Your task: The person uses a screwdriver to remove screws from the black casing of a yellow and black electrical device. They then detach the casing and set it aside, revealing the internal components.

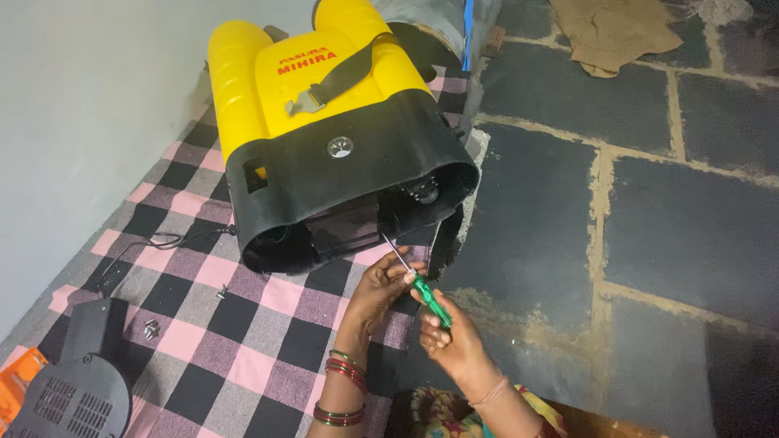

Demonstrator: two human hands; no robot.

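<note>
A yellow tank with a black base (349, 174) lies on its side on a pink, black and grey checked cloth (243, 341). Its open underside faces me. My right hand (450, 332) grips the green handle of a screwdriver (426, 294). The metal shaft points up and left toward the black base's lower rim. My left hand (381, 288), with bangles on the wrist, pinches the shaft near the tip. A black strap with a buckle (337, 81) crosses the yellow body.
A black vented cover (73, 389) and an orange part (18, 377) lie at the lower left. Small screws (151, 328) rest on the cloth, and a black wire (154, 241) trails left. Dark stone floor (649, 211) at right; pale wall (81, 122) at left.
</note>
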